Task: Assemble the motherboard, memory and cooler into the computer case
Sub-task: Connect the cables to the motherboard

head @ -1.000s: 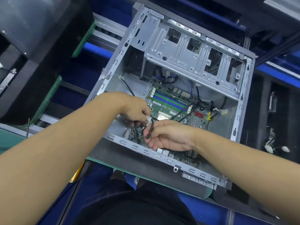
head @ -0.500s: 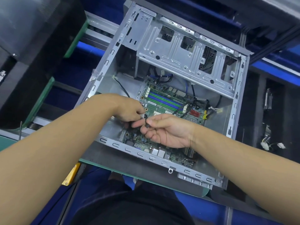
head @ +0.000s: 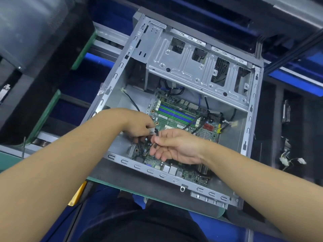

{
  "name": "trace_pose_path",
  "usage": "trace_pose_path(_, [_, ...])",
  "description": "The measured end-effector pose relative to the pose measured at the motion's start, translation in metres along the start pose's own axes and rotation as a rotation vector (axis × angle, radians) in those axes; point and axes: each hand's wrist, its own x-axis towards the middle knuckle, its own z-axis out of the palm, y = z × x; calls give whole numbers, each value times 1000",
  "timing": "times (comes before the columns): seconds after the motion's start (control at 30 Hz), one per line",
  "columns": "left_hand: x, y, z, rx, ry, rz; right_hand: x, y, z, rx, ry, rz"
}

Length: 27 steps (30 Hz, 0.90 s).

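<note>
Green-edged bench (head: 219,211) carries the computer case (head: 192,70), motherboard (head: 174,117) seated on its floor. My right hand (head: 178,147) has risen, pinching the black cable (head: 154,145) beside my left hand (head: 138,124), which pinches the white connector (head: 152,131); plugging in looks next.

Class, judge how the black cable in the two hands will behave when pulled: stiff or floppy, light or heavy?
Probably floppy: the cable bends sharply between the left hand and right hand. Likely light: a pinch holds it.

- Legible text, brands, numbers, signs: none.
- One white sticker (head: 163,116) on the motherboard (head: 174,120), just beyond the left hand (head: 139,124): print too small to read.
</note>
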Motion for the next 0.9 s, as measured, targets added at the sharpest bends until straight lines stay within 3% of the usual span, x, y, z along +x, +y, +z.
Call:
trace_pose_path(0.27, [0,-4,2,-34,40,-57,4,9,1,-665,358,-177])
trace_pose_path(0.43, [0,-3,1,8,35,-124,12,16,4,-770,372,-200])
trace_pose_path(0.7, [3,-5,3,26,38,-88,16,23,5,-881,342,-155])
trace_pose_path(0.9, [-2,-3,1,83,44,-53,16,25,7,-831,302,-91])
